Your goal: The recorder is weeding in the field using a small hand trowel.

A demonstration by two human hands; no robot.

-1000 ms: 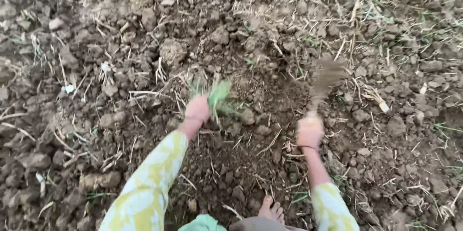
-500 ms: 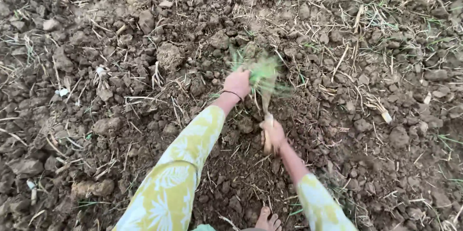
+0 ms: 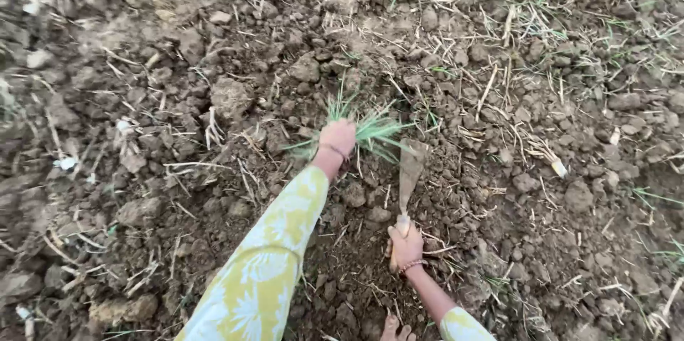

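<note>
- Centrally, the left hand [image 3: 338, 136] has its fingers clamped on a grass tuft [image 3: 370, 127] in the soil [image 3: 178, 99].
- Lower down, the right hand [image 3: 405, 245] grips a trowel [image 3: 410, 170], blade touching the soil beside the tuft.

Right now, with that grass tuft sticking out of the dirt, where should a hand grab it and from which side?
Grip the grass tuft low, at its base where the blades bunch together at the soil, coming from the near side. The blades fan outward and away, so the tips would likely slip or tear. The left hand already closes there, while the right hand holds the digging tool beside it.
</note>
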